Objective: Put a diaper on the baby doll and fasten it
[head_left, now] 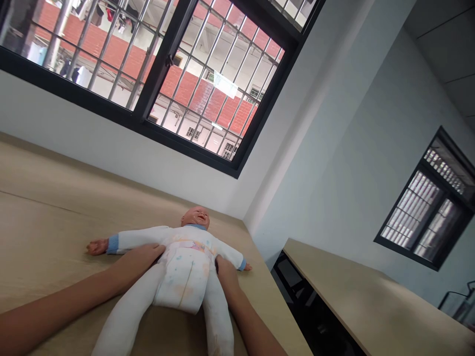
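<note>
Our L hand (139, 259) lies on the doll (187, 237), its fingers (158, 249) flat & open against the waist, not gripping. Our R hand (226, 277) is at the doll's other hip, fingers (221, 264) partly hidden, so we can't tell if they're closed. The doll's on its back on the surface (44, 222), w/ a diaper (181, 284) on, close to the far R edge (276, 287). Risk: its arm (232, 254) nearly reaches that edge, so a shove to the R could tip it off. Diaper print's unreadable; no brands or labels legible. Beyond: a 2nd desk (352, 296), barred windows (218, 89).
</note>
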A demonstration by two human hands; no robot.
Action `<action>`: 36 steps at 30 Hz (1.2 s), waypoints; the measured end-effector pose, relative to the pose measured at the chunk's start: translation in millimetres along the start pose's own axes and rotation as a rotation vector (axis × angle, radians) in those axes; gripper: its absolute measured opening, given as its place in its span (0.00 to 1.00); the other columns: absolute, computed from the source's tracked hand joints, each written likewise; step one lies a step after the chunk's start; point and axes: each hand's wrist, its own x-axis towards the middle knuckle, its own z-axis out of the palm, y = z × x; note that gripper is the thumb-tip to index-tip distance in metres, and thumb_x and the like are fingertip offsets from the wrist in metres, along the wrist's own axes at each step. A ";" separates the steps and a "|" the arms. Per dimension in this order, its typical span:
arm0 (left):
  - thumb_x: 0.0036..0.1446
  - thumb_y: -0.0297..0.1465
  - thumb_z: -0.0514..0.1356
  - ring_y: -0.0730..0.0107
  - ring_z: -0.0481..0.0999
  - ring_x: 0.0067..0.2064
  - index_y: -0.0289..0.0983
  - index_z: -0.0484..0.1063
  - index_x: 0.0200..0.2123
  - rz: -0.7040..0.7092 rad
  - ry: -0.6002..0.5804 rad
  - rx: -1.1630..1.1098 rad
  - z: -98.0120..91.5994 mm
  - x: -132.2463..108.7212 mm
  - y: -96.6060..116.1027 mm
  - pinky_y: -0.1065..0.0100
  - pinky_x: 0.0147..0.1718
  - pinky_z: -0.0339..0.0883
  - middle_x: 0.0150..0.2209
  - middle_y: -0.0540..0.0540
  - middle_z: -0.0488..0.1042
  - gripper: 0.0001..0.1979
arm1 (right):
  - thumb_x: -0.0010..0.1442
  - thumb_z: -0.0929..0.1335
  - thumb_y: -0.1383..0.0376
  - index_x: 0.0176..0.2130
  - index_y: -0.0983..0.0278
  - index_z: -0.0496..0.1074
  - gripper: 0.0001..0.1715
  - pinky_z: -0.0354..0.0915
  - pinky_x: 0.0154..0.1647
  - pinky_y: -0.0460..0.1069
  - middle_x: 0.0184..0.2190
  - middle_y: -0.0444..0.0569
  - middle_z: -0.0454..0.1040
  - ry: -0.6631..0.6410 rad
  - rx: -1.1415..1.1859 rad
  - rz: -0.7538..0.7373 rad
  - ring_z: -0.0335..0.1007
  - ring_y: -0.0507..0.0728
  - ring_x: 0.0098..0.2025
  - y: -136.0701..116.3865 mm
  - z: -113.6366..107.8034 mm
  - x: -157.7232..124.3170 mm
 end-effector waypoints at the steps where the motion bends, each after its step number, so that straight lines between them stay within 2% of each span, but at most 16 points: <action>1: 0.57 0.31 0.62 0.51 0.80 0.44 0.39 0.73 0.37 -0.005 -0.020 -0.008 0.0 -0.4 0.1 0.61 0.44 0.63 0.42 0.40 0.83 0.04 | 0.67 0.68 0.67 0.39 0.62 0.75 0.05 0.60 0.35 0.52 0.37 0.58 0.82 -0.003 0.002 0.003 0.78 0.65 0.38 -0.2 -0.3 -0.1; 7: 0.57 0.33 0.62 0.50 0.79 0.45 0.39 0.74 0.38 -0.035 -0.063 -0.008 -4.1 -1.4 5.0 0.61 0.44 0.63 0.43 0.41 0.82 0.06 | 0.66 0.68 0.68 0.38 0.62 0.75 0.05 0.60 0.36 0.52 0.37 0.57 0.82 -0.013 0.049 0.016 0.75 0.63 0.37 -1.4 -2.6 -0.9; 10: 0.60 0.33 0.57 0.54 0.77 0.41 0.39 0.71 0.33 -0.078 -0.071 -0.018 -10.8 2.1 7.2 0.61 0.40 0.62 0.38 0.44 0.81 0.06 | 0.63 0.69 0.69 0.36 0.63 0.74 0.03 0.59 0.36 0.50 0.34 0.54 0.80 -0.004 0.115 0.011 0.73 0.61 0.36 -1.7 -6.9 -1.4; 13: 0.64 0.35 0.52 0.59 0.74 0.35 0.39 0.69 0.32 -0.153 -0.055 -0.064 -20.3 8.1 14.5 0.63 0.35 0.60 0.31 0.48 0.77 0.11 | 0.63 0.64 0.72 0.32 0.63 0.72 0.09 0.60 0.37 0.49 0.32 0.51 0.78 0.055 0.222 0.001 0.71 0.58 0.35 -3.5 -14.4 0.7; 16: 0.68 0.40 0.51 0.62 0.73 0.36 0.39 0.71 0.36 -0.131 -0.016 -0.188 -27.4 13.0 31.1 0.66 0.36 0.63 0.32 0.51 0.74 0.14 | 0.67 0.61 0.68 0.33 0.63 0.72 0.13 0.62 0.34 0.48 0.28 0.47 0.74 0.129 0.324 0.008 0.68 0.56 0.31 -9.3 -21.4 5.3; 19: 0.68 0.42 0.52 0.64 0.71 0.35 0.40 0.71 0.38 -0.068 0.019 -0.247 -32.0 14.2 51.1 0.66 0.35 0.64 0.32 0.51 0.72 0.15 | 0.67 0.65 0.61 0.38 0.64 0.76 0.12 0.61 0.30 0.47 0.24 0.43 0.69 0.161 0.459 -0.022 0.64 0.55 0.28 -18.4 -25.2 7.0; 21: 0.70 0.43 0.51 0.64 0.71 0.36 0.39 0.73 0.41 -0.017 0.013 -0.222 -37.6 13.2 61.9 0.66 0.37 0.66 0.36 0.49 0.75 0.16 | 0.66 0.67 0.59 0.45 0.64 0.78 0.14 0.62 0.31 0.47 0.24 0.41 0.67 0.134 0.587 -0.098 0.63 0.55 0.28 -24.1 -27.4 4.4; 23: 0.73 0.43 0.50 0.62 0.74 0.43 0.41 0.76 0.51 0.083 -0.045 -0.201 -46.3 12.3 69.7 0.64 0.46 0.68 0.46 0.46 0.77 0.19 | 0.67 0.67 0.58 0.53 0.63 0.79 0.19 0.65 0.36 0.48 0.28 0.42 0.69 0.080 0.654 -0.200 0.64 0.55 0.31 -28.5 -31.3 -0.4; 25: 0.75 0.44 0.49 0.59 0.74 0.52 0.45 0.74 0.61 0.188 -0.147 -0.185 -55.4 13.1 75.4 0.63 0.55 0.66 0.53 0.45 0.76 0.22 | 0.69 0.66 0.58 0.60 0.61 0.77 0.24 0.67 0.43 0.51 0.34 0.46 0.74 0.028 0.610 -0.285 0.68 0.56 0.36 -31.5 -37.3 -5.4; 27: 0.76 0.45 0.48 0.58 0.74 0.54 0.48 0.72 0.65 0.237 -0.241 -0.142 -60.5 15.9 79.8 0.62 0.57 0.65 0.54 0.45 0.75 0.23 | 0.72 0.64 0.60 0.63 0.59 0.76 0.25 0.67 0.51 0.53 0.41 0.49 0.77 -0.015 0.533 -0.339 0.71 0.58 0.43 -33.9 -44.5 -9.0; 30: 0.75 0.45 0.49 0.58 0.74 0.49 0.49 0.76 0.60 0.229 -0.281 -0.039 -57.1 22.3 84.3 0.62 0.51 0.65 0.49 0.45 0.73 0.21 | 0.72 0.64 0.62 0.60 0.58 0.78 0.23 0.66 0.54 0.54 0.44 0.50 0.79 -0.048 0.457 -0.375 0.73 0.59 0.47 -37.4 -53.0 -11.0; 33: 0.74 0.42 0.52 0.58 0.74 0.46 0.46 0.77 0.54 0.211 -0.227 0.032 -47.0 27.8 85.6 0.61 0.47 0.64 0.46 0.45 0.72 0.17 | 0.70 0.65 0.63 0.52 0.59 0.81 0.17 0.66 0.45 0.50 0.38 0.47 0.79 -0.022 0.456 -0.363 0.71 0.57 0.40 -40.4 -54.9 -10.8; 36: 0.74 0.40 0.52 0.58 0.74 0.43 0.41 0.76 0.48 0.210 -0.181 0.100 -40.5 30.9 84.5 0.60 0.44 0.61 0.45 0.44 0.73 0.15 | 0.67 0.66 0.64 0.46 0.61 0.80 0.13 0.62 0.37 0.47 0.31 0.43 0.73 0.022 0.500 -0.318 0.66 0.55 0.33 -41.8 -51.5 -10.5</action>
